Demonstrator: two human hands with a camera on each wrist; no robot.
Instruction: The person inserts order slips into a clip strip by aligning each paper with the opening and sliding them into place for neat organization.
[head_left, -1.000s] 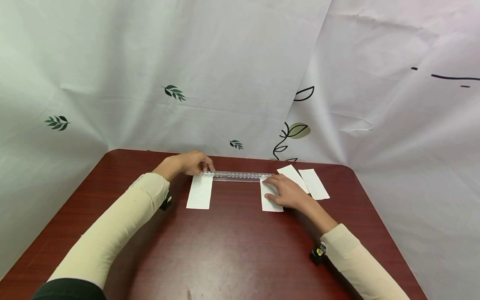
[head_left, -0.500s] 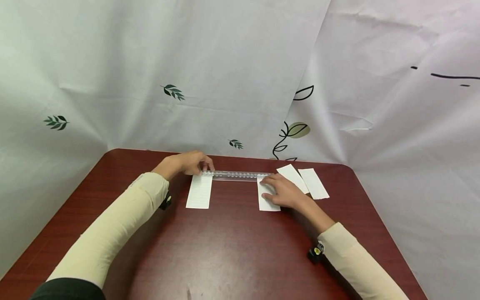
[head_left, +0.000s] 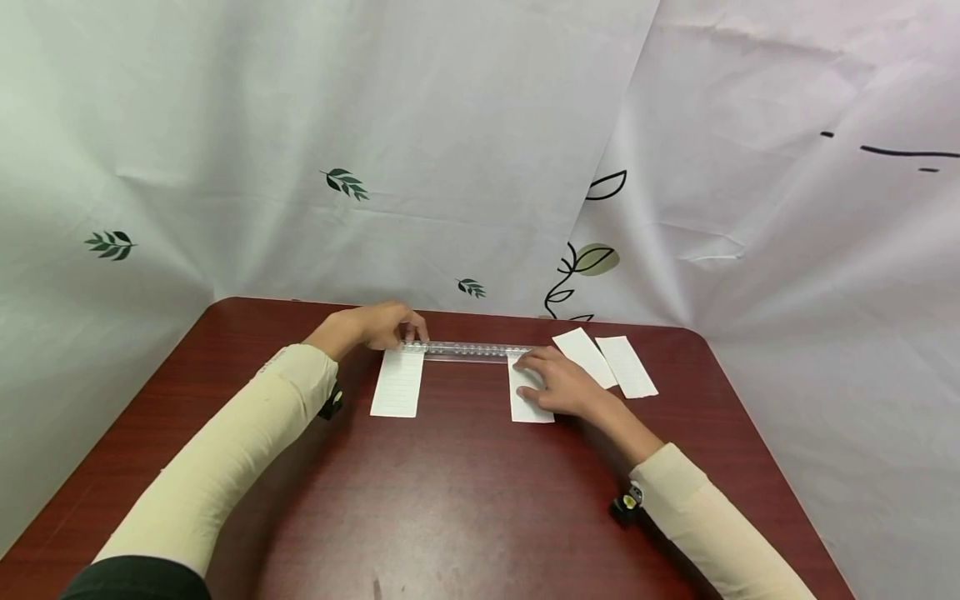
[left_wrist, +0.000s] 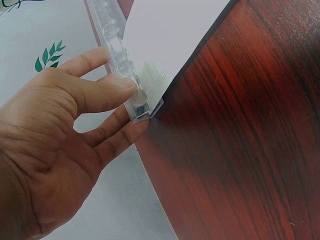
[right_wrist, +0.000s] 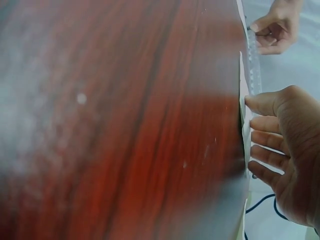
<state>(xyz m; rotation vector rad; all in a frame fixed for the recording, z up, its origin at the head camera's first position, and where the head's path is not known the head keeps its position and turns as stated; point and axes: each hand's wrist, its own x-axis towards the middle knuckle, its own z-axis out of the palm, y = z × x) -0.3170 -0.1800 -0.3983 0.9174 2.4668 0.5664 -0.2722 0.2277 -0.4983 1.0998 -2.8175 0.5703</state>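
Note:
At the back of the table, a clear plastic ticket rail (head_left: pixel 468 351) with a row of round beads inside lies crosswise. My left hand (head_left: pixel 384 325) pinches its left end; in the left wrist view, the thumb (left_wrist: pixel 117 92) lies on top with other fingers behind and below. A lined paper slip (head_left: pixel 397 385) has its top edge in the rail at that end. My right hand (head_left: pixel 564 383) rests its spread fingers and thumb on a second paper slip (head_left: pixel 528 404), whose top meets the rail. The rail's right end is hidden behind this hand.
Two more paper slips (head_left: pixel 628 367) lie side by side at the back right, beyond the right hand. Behind the reddish-brown table (head_left: pixel 450 500) hangs a pale cloth (head_left: pixel 450 150) with leaf prints. A dark cable (right_wrist: pixel 265 200) shows past the table edge.
The right hand has slid the second slip a little to the left along the rail. The left hand and the first slip stay in place.

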